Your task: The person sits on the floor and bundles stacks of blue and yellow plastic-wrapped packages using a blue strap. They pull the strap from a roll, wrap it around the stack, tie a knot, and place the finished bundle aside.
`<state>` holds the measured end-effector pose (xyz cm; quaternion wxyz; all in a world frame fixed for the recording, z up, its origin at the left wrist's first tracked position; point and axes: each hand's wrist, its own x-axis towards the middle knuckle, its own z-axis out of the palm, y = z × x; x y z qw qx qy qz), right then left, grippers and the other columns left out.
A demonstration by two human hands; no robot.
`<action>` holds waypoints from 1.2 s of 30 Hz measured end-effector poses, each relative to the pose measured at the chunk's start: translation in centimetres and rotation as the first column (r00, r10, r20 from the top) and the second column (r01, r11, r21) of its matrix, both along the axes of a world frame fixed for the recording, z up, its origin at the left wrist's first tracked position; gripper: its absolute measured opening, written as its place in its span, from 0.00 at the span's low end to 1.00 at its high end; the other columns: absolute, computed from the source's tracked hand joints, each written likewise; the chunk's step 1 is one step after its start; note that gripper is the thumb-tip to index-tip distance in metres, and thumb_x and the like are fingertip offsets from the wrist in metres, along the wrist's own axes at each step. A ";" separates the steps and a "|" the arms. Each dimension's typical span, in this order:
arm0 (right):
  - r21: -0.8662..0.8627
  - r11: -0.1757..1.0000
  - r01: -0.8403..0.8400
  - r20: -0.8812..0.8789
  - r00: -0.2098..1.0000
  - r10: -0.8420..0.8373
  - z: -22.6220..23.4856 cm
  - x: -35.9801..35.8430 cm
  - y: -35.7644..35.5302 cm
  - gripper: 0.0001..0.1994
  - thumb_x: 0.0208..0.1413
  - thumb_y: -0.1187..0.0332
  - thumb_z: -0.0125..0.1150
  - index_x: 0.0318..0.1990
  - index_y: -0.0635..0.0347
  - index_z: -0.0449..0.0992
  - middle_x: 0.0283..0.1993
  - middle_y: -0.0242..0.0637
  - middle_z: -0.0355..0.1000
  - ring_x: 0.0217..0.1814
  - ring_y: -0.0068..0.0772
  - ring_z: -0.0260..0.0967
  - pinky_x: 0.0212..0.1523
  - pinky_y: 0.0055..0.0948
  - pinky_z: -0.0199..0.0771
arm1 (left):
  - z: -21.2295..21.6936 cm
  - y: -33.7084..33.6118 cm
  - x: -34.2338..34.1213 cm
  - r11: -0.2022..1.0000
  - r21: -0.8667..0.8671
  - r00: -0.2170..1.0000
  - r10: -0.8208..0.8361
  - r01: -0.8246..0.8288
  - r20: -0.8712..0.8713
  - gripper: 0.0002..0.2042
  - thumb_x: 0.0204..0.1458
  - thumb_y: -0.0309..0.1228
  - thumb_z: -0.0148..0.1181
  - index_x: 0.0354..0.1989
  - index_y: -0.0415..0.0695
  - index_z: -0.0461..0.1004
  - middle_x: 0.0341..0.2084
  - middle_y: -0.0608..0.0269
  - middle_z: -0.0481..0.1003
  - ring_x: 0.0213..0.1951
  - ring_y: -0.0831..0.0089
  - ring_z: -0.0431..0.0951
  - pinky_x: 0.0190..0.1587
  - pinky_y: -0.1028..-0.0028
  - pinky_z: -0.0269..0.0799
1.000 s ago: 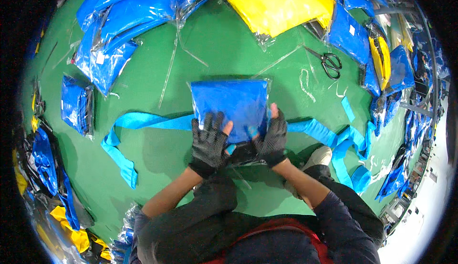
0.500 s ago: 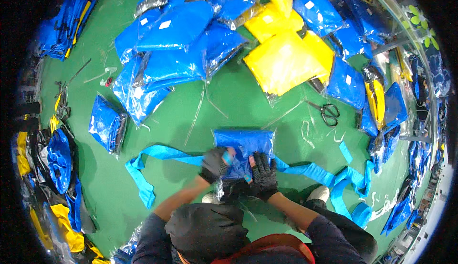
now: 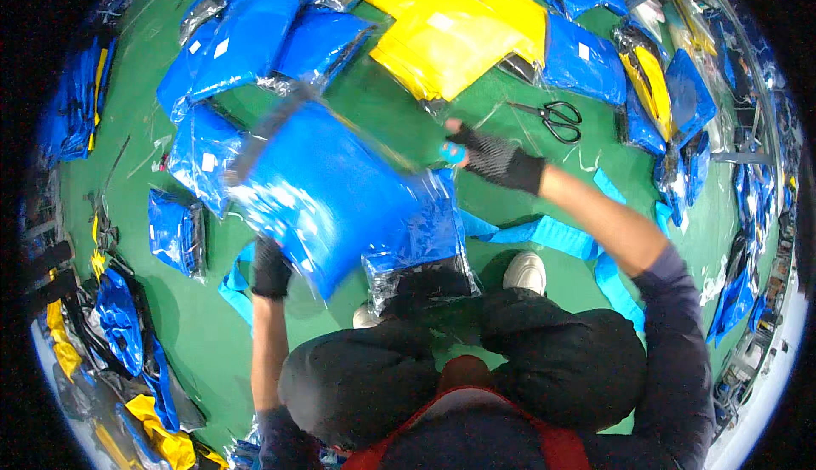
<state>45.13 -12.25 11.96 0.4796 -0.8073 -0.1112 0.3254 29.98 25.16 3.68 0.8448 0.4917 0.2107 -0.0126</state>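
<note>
My left hand (image 3: pixel 271 268), in a black fingerless glove, grips the lower left edge of a large blue plastic-wrapped packet (image 3: pixel 331 189). Its fingers are hidden behind the packet, which is lifted, tilted and smeared by motion. Below its right side a smaller blue and black wrapped packet (image 3: pixel 422 232) lies between my feet. My right hand (image 3: pixel 501 161), gloved likewise with blue tape on a finger, hovers to the right of the large packet, holding nothing, fingers apart. A light blue strap (image 3: pixel 548 234) runs along the floor on both sides of the smaller packet.
Black-handled scissors (image 3: pixel 561 121) lie beyond my right hand. Several yellow wrapped packets (image 3: pixel 442 45) and blue packets (image 3: pixel 246 41) are heaped at the far side. Another blue packet (image 3: pixel 177 230) rests at the left. Loose bags (image 3: pixel 119 317) line the left edge of the green floor.
Both hands have left the smaller packet. My left hand has moved left and now holds a large blue packet up; my right hand has moved forward and right. The view has shifted forward.
</note>
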 end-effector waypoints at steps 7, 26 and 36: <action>-0.148 0.971 0.188 -0.107 0.973 -0.205 -9.4 -12.5 1.7 0.37 0.50 0.44 0.50 0.55 0.70 0.57 0.50 0.60 0.64 0.47 0.58 0.66 0.45 0.43 0.68 | -1.5 -7.7 -6.1 0.705 0.428 0.805 -0.359 0.566 -0.473 0.33 0.49 0.40 0.55 0.60 0.41 0.47 0.47 0.54 0.66 0.43 0.70 0.70 0.43 0.71 0.67; 0.250 0.929 0.273 -0.142 0.959 -0.243 -14.9 -16.4 -0.9 0.37 0.50 0.44 0.50 0.59 0.65 0.53 0.57 0.54 0.57 0.58 0.54 0.55 0.57 0.42 0.54 | -8.9 -11.0 -14.0 -0.502 -0.010 -0.085 -0.127 0.865 -0.988 0.32 0.41 0.38 0.59 0.55 0.37 0.57 0.55 0.32 0.51 0.48 0.39 0.62 0.40 0.49 0.68; 0.057 0.991 0.119 -0.013 0.993 -0.118 -14.4 -17.2 -2.1 0.28 0.51 0.52 0.49 0.55 0.62 0.60 0.52 0.52 0.62 0.53 0.53 0.60 0.51 0.43 0.60 | -6.3 -15.8 -12.8 -0.054 0.162 0.148 -0.208 0.985 -0.967 0.29 0.46 0.39 0.55 0.56 0.41 0.57 0.53 0.40 0.58 0.49 0.46 0.64 0.47 0.54 0.64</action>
